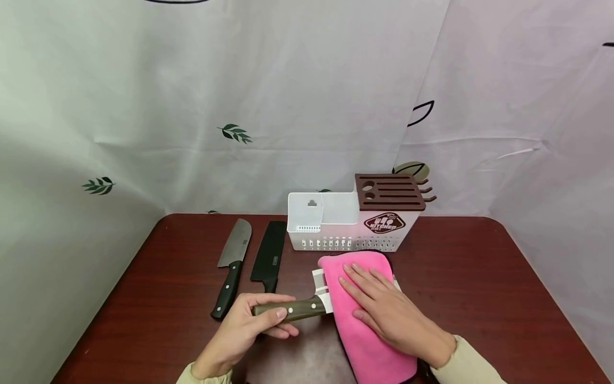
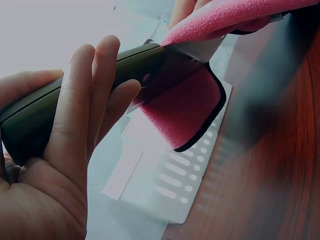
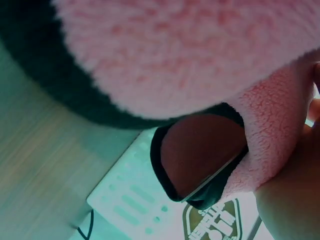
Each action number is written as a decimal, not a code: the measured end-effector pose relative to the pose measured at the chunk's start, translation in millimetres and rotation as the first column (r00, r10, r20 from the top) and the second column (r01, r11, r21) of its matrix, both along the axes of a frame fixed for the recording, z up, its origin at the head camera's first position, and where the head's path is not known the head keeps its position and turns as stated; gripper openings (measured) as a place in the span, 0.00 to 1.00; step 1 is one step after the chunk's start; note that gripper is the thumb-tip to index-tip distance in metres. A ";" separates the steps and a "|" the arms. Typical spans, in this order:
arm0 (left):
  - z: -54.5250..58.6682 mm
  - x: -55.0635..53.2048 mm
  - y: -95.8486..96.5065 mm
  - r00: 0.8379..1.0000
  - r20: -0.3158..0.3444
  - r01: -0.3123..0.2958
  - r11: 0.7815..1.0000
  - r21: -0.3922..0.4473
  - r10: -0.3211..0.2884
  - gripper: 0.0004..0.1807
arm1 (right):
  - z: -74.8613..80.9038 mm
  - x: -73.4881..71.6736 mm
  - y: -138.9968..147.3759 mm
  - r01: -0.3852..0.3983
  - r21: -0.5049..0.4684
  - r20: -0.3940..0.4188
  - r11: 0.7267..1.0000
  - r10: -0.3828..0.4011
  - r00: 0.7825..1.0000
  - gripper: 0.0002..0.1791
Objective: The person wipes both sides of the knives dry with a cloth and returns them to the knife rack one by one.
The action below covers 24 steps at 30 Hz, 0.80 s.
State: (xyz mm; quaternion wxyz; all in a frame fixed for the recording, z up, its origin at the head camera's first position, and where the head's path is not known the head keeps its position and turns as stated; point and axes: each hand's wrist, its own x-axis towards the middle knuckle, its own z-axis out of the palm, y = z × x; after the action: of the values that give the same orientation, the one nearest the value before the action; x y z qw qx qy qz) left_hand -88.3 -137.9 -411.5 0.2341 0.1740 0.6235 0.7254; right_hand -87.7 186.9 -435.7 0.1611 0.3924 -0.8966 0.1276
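My left hand (image 1: pixel 249 325) grips the olive-brown riveted handle of a knife (image 1: pixel 302 309), thumb on top and fingers beneath. Over the shiny blade lies a pink cloth (image 1: pixel 366 320) with black edging, hiding most of the metal. My right hand (image 1: pixel 388 309) presses flat on that cloth, its fingers straight. In the left wrist view the cloth (image 2: pixel 192 110) also shows below the blade (image 2: pixel 192 52). Pink pile fills much of the right wrist view, where a strip of the blade (image 3: pixel 212 175) shows past the cloth's folded edge.
A knife with a steel blade and black handle (image 1: pixel 230 282) lies on the left of the red-brown table (image 1: pixel 479 298). Beside it is an all-black knife (image 1: pixel 269 253). Behind the cloth stands a white perforated rack (image 1: pixel 323 242) with a brown slotted top (image 1: pixel 393 200) and side hooks.
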 end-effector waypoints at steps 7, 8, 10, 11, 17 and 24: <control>0.7 1.3 2.9 1.000 0.031 -0.006 1.000 0.020 0.005 0.22 | -1.8 2.6 -15.4 0.020 0.002 -0.020 1.000 -0.020 1.000 0.31; 0.8 1.5 3.1 1.000 0.028 -0.005 1.000 0.023 0.004 0.22 | -1.8 3.1 -18.1 0.020 0.001 -0.022 1.000 -0.020 1.000 0.31; 0.5 1.6 3.2 1.000 0.029 -0.003 1.000 0.026 0.002 0.21 | -1.8 4.1 -23.1 0.012 -0.002 -0.027 1.000 -0.012 1.000 0.31; 0.5 1.8 3.2 1.000 0.029 -0.003 1.000 0.025 0.002 0.21 | -1.7 4.5 -25.4 0.010 -0.001 -0.026 1.000 -0.010 1.000 0.31; 0.9 0.8 3.9 0.998 0.061 -0.010 1.000 -0.012 0.011 0.22 | 0.0 4.7 -34.3 -0.004 0.007 -0.017 1.000 0.004 1.000 0.32; 0.2 0.4 4.2 0.998 0.056 -0.018 1.000 -0.008 0.018 0.23 | -1.5 2.7 -44.6 -0.005 0.011 -0.035 1.000 0.006 0.999 0.32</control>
State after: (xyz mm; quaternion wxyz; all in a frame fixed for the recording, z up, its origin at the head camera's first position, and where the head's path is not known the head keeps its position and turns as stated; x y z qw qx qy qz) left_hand -87.9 -133.7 -411.3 0.2458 0.1470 0.6209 0.7297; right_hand -85.1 142.4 -437.2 0.1743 0.3978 -0.8932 0.1162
